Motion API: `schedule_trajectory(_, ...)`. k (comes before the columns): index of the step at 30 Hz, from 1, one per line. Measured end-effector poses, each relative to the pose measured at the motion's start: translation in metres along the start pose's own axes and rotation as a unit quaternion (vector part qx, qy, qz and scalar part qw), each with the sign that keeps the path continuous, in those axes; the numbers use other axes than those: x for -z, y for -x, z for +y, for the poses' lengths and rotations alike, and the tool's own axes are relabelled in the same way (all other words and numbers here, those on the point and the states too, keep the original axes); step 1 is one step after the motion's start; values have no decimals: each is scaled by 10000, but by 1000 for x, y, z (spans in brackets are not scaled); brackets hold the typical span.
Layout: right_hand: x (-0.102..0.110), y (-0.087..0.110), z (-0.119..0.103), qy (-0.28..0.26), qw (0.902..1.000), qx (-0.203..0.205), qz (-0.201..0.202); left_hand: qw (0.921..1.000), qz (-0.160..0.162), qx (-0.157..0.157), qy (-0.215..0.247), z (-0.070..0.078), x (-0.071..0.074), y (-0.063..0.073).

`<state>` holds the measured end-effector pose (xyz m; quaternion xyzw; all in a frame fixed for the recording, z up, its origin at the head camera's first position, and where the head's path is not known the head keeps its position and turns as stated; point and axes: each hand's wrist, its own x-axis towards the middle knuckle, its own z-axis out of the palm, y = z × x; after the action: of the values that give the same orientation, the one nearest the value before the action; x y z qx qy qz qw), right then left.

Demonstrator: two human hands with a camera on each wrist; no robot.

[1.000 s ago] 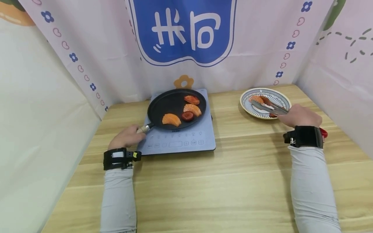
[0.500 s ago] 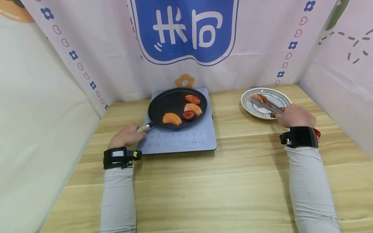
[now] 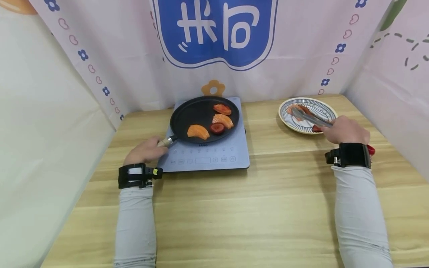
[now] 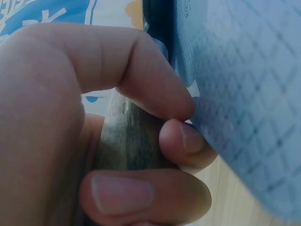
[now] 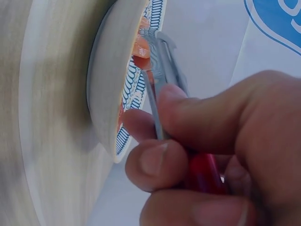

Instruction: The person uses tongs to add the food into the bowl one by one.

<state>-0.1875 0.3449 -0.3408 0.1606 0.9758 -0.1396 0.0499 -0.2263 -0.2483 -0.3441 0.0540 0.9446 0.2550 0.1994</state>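
My left hand (image 3: 144,150) grips the wooden handle (image 4: 129,136) of a black frying pan (image 3: 187,117), its fingers curled round it in the left wrist view. In the pan lie two orange salmon slices (image 3: 198,131), a redder slice (image 3: 222,109) and a round dark-red piece (image 3: 217,128). My right hand (image 3: 348,130) holds metal tongs (image 3: 315,119), pinched between thumb and fingers; a red part (image 5: 206,174) of them shows in the palm. The tongs' tips are at an orange slice (image 3: 292,109) on a blue-patterned plate (image 3: 284,120). Darker reddish pieces (image 3: 316,128) lie beside it, partly hidden.
The pan stands on a flat grey induction cooker (image 3: 231,149) with a touch panel. Both it and the plate are at the back of a wooden table (image 3: 248,216). A printed curtain (image 3: 134,74) hangs close behind and along both sides.
The head view has tilted slightly, so everything sits a little higher. My right hand moved slightly left, then back right, with the tongs staying over the plate. My left hand keeps its grip.
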Motion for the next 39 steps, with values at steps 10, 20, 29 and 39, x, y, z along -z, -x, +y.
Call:
schedule_trajectory(10, -3, -5, 1, -108, 9999, -29, 65, 9998, 68, 159, -31, 2, 3, 1)
schedule_trajectory(20, -4, -7, 2, -411, 9990, -3, 184, 9998, 84, 196, -12, 2, 0, 3)
schedule_trajectory(29, -5, -5, 2, -615, 9978, -16, 260, 9998, 113, 139, -36, 1, -1, 2)
schedule_trajectory(39, -3, -2, 0, -785, 9963, 28, 339, 9997, 115, 189, -53, 4, -1, 4)
